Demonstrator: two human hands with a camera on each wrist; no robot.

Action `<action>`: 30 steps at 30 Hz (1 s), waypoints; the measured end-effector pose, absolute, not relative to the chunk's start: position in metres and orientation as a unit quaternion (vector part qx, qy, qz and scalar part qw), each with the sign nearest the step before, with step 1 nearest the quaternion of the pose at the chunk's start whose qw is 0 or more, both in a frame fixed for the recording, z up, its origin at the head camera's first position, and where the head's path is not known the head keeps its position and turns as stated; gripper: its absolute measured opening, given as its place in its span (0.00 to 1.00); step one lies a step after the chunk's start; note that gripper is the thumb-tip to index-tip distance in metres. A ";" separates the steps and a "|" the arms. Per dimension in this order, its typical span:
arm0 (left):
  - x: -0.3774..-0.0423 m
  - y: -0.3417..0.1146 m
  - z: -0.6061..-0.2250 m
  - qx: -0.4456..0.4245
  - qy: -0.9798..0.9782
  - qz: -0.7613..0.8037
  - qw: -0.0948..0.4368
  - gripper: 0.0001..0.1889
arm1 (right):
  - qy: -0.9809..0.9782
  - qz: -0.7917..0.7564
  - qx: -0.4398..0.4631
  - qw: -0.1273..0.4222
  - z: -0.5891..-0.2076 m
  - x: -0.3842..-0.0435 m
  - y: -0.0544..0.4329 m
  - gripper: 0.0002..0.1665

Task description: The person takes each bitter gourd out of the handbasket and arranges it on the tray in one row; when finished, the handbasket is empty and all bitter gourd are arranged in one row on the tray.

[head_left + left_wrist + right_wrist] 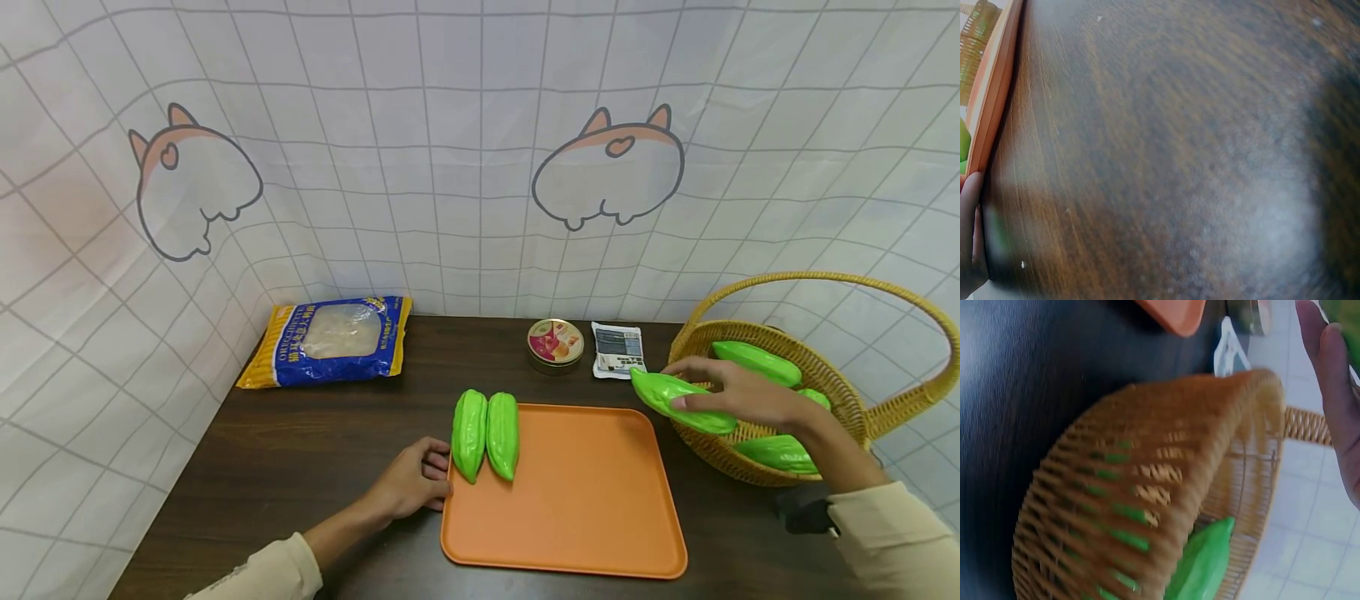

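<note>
Head view: my right hand (738,393) grasps a green gourd (660,393), thumb and fingers around it, over the basket's (708,458) left rim, near the tray's (577,492) upper right corner. More gourds (757,364) in basket. Two gourds (469,435) side by side, tray's left end. My left hand (411,482) touches tray's left edge, fingers bent; can't tell if pinching.

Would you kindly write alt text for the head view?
A person's right hand holds a green vegetable at a basket of others; the left hand touches an orange tray bearing two more. Farther back are a bag, a tin and a packet.
</note>
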State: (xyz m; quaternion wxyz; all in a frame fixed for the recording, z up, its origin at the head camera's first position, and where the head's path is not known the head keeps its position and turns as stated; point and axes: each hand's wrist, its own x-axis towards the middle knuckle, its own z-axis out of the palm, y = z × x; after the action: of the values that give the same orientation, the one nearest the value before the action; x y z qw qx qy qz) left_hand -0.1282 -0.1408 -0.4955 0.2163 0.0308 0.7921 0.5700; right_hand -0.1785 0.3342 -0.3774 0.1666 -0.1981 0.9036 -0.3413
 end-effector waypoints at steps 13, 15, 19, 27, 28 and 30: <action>-0.127 -0.140 -0.496 0.028 0.793 0.570 0.213 0.32 | 0.876 -0.382 -0.234 0.178 -0.391 -0.180 0.300 0.24; -0.127 -0.140 -0.495 0.029 0.795 0.569 0.210 0.32 | 0.865 -0.404 -0.224 0.194 -0.393 -0.180 0.295 0.23; -0.127 -0.140 -0.495 0.027 0.795 0.568 0.211 0.32 | 0.849 -0.436 -0.215 0.207 -0.400 -0.182 0.287 0.21; -0.128 -0.141 -0.496 0.024 0.791 0.571 0.219 0.32 | 0.840 -0.442 -0.264 0.174 -0.416 -0.184 0.273 0.16; -0.128 -0.141 -0.496 0.024 0.790 0.572 0.219 0.32 | 0.838 -0.442 -0.267 0.175 -0.418 -0.185 0.272 0.15; -0.128 -0.141 -0.496 0.024 0.789 0.573 0.218 0.32 | 0.837 -0.441 -0.267 0.181 -0.420 -0.186 0.268 0.14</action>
State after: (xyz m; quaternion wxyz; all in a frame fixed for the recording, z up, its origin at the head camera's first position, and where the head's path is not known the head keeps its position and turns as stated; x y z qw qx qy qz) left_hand -0.1277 -0.1409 -0.4962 0.2179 0.0242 0.7894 0.5734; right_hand -0.1862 0.2680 -0.4204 0.1811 -0.2667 0.8374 -0.4415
